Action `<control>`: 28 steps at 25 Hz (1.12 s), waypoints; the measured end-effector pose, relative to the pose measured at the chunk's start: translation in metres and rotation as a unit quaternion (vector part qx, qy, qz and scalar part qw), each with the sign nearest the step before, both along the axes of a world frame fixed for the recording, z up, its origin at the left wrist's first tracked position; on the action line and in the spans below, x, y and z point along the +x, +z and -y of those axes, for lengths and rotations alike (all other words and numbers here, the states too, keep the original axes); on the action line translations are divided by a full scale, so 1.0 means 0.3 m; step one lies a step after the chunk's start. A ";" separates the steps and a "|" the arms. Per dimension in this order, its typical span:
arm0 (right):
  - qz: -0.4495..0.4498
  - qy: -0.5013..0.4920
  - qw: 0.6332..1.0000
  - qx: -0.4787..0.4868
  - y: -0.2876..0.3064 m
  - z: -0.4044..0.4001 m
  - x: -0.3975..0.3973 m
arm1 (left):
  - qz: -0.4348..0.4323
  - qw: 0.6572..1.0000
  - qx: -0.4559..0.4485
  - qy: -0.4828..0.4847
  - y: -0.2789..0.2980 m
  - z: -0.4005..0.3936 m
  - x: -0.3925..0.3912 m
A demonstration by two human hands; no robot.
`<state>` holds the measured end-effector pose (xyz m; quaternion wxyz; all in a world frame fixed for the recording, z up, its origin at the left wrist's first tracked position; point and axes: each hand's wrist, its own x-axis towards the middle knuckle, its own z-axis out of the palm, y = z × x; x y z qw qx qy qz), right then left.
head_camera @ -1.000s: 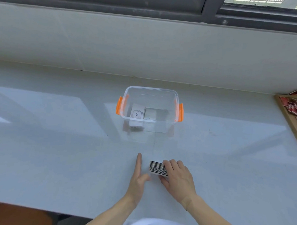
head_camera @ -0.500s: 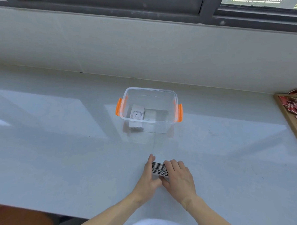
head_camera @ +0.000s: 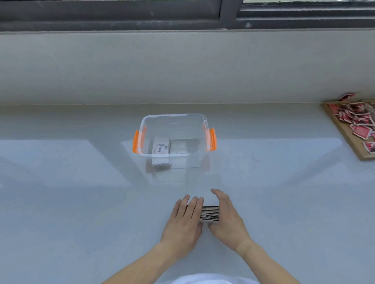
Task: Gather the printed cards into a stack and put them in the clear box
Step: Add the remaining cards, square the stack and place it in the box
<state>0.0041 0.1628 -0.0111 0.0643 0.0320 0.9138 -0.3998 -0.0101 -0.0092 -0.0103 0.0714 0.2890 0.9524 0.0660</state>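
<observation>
A stack of black-and-white striped printed cards (head_camera: 210, 213) lies on the pale counter in front of me. My left hand (head_camera: 184, 224) rests on top of its left part, fingers laid flat over the cards. My right hand (head_camera: 228, 218) stands on its edge against the stack's right side, fingers straight and pointing away from me. The clear box (head_camera: 174, 117) with orange latches stands open further back, apart from both hands. Inside it lies a white card pile (head_camera: 159, 150) with the word "love" on top.
At the far right a wooden board (head_camera: 354, 147) carries several scattered red printed cards (head_camera: 360, 121). A low wall and a dark window frame (head_camera: 228, 12) run along the back of the counter. My white top shows at the bottom edge.
My right hand has come off the top of the stack and moved to its right side. My left hand has slid from the left side onto the top of the cards.
</observation>
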 end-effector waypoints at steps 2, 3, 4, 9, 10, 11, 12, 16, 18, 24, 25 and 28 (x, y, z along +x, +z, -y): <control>0.062 -0.115 0.975 -0.179 0.012 -0.041 0.054 | 0.002 1.000 -0.014 0.004 0.004 -0.002 -0.003; 0.064 -0.179 0.948 -0.253 0.013 -0.061 0.086 | 0.000 1.000 -0.018 0.006 0.005 -0.003 -0.004; 0.059 -0.234 0.923 -0.298 0.018 -0.079 0.121 | 0.000 1.000 -0.022 0.008 0.007 -0.005 -0.004; 0.111 -0.292 0.887 -0.341 0.040 -0.068 0.183 | 0.002 1.000 -0.026 0.009 -0.001 -0.005 0.005; 0.116 -0.289 0.885 -0.346 0.045 -0.054 0.177 | 0.002 1.000 -0.026 0.010 -0.002 -0.004 0.005; 0.120 -0.285 0.884 -0.351 0.050 -0.035 0.165 | 0.003 1.000 -0.024 0.012 -0.005 -0.004 0.006; 0.123 -0.280 0.883 -0.357 0.051 -0.016 0.155 | 0.006 1.000 -0.022 0.013 -0.007 -0.007 0.010; 0.143 -0.208 0.901 -0.354 0.034 0.042 0.140 | 0.012 0.999 -0.022 0.020 -0.012 -0.003 0.015; 0.124 -0.244 0.900 -0.339 0.033 0.032 0.136 | 0.010 0.999 -0.024 0.019 -0.013 -0.001 0.007; 0.143 -0.242 0.883 -0.375 0.040 0.056 0.119 | 0.014 1.000 -0.015 0.018 -0.025 0.003 0.000; 0.130 -0.265 0.876 -0.382 0.043 0.056 0.116 | 0.013 1.000 -0.015 0.018 -0.027 0.002 -0.002; 0.108 -0.295 0.878 -0.361 0.044 0.070 0.106 | 0.014 0.999 -0.007 0.028 -0.031 -0.002 0.005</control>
